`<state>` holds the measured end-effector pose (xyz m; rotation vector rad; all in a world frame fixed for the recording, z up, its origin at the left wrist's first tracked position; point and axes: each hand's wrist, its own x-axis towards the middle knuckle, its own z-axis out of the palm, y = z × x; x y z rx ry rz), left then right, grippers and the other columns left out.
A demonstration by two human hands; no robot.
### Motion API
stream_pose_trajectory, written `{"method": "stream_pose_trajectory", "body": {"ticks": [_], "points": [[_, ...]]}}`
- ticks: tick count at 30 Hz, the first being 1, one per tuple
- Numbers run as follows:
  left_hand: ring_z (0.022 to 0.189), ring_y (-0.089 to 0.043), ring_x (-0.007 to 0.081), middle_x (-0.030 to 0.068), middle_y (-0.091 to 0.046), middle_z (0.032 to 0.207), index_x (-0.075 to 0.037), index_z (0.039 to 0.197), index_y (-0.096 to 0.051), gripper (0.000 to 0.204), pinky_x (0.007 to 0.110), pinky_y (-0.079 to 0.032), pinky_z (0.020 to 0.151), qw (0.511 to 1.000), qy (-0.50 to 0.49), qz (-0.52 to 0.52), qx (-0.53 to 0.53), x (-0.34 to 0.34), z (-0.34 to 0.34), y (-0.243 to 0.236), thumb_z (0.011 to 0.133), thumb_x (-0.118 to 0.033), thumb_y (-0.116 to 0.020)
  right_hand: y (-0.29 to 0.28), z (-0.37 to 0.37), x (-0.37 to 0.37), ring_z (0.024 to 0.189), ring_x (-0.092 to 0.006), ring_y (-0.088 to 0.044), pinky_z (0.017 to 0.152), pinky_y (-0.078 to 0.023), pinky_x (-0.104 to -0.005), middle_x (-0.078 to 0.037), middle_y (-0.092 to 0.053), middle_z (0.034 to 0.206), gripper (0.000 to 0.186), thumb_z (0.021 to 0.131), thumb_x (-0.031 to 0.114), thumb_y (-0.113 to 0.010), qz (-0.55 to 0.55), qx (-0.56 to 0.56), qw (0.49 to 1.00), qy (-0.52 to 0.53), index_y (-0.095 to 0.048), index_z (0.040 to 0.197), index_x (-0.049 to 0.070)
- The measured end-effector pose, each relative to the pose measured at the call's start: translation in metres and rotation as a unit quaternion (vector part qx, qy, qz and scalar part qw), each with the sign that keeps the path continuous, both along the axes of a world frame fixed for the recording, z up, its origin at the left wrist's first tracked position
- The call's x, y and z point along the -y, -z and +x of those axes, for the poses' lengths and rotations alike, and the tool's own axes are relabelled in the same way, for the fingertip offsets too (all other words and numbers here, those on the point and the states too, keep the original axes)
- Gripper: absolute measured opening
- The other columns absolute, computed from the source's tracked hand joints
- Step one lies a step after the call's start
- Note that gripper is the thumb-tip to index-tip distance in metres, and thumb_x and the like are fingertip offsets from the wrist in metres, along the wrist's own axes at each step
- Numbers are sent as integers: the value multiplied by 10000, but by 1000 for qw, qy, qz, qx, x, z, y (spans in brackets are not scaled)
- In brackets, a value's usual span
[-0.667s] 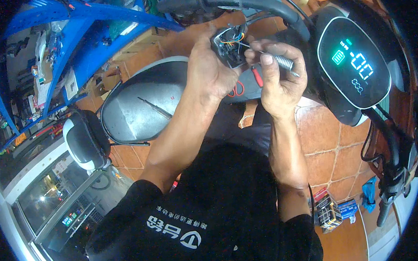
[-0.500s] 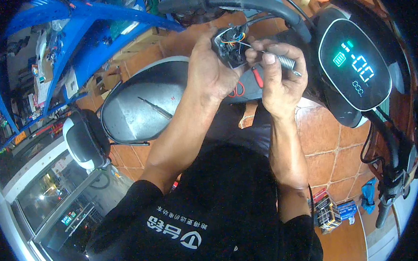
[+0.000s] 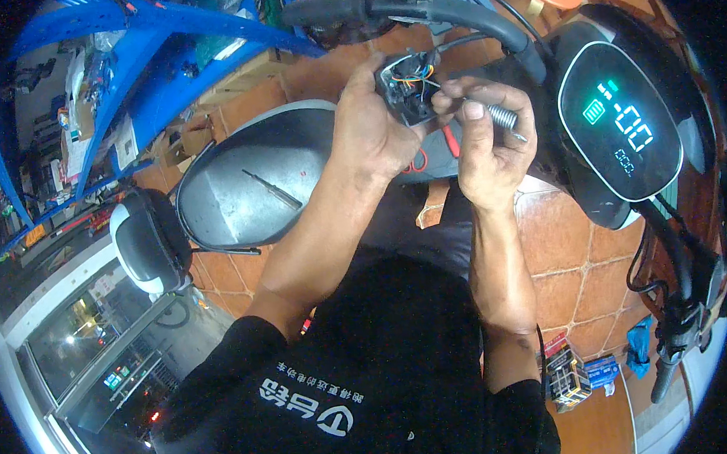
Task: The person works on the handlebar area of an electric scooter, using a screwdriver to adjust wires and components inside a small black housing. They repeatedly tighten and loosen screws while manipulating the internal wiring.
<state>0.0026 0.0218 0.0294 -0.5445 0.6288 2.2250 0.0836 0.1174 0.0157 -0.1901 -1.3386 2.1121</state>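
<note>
My left hand (image 3: 367, 132) grips an opened black handlebar switch housing (image 3: 402, 106) near the top middle. Thin orange, green and white wires (image 3: 409, 78) show inside it. Just right of it, my right hand (image 3: 495, 150) is closed on a silver coil of wire (image 3: 502, 118) that looks like solder. Its fingertips are close to the housing's right side, and a thin straight length runs toward the wires. What the tip touches is too small to tell. Below the hands lie a red-handled tool (image 3: 451, 141) and a red loop handle (image 3: 415, 163), partly hidden.
A slim dark pen-like tool (image 3: 271, 188) lies on the black scooter seat (image 3: 237, 172). At right stands the lit display (image 3: 621, 123), with a handlebar (image 3: 667, 367) below. A bent black bar (image 3: 459, 12) crosses above my hands. Blue shelving (image 3: 149, 57) fills the upper left; small boxes (image 3: 569, 376) sit lower right.
The view has shifted slightly, so the surroundings appear a little lower. My left hand has tilted the housing a bit, and my right hand still holds the wire coil beside it.
</note>
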Motion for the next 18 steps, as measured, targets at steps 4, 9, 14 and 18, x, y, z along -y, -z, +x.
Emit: {"method": "stream_pose_trajectory", "body": {"ticks": [4,9,14,18], "points": [[793,-624,253,136,-668,955,-40,1038,-615,353,375,-517,695,999,-11,-35,-9,-5,2,-8,967,-309,-397,0,0,1,886,-223,-650,784,-557,-352,-196,-625,1002,112,939,51,-548,-2,-10,1000,-4,-496,1025,2],[830,-624,268,143,-667,966,-65,1017,-596,320,360,-500,634,1000,-6,-1,-17,-2,1,-2,968,-317,-406,-6,4,-2,869,-210,-643,785,-550,-348,-187,-631,982,108,928,24,-548,3,-15,1000,2,-499,1021,0],[824,-627,279,143,-666,961,-73,1024,-582,311,352,-489,603,999,-24,-28,-8,-4,3,-5,968,-322,-403,-8,4,-1,845,-190,-642,828,-536,-354,-181,-644,967,115,914,-7,-548,3,-40,999,7,-497,1018,-1],[813,-635,257,134,-656,877,-57,1036,-552,396,402,-507,651,999,-12,-37,-27,-5,2,-3,1003,-381,-326,-7,3,1,852,-205,-650,916,-501,-422,-179,-653,940,108,896,-22,-552,59,-39,997,32,-512,992,4]]}}
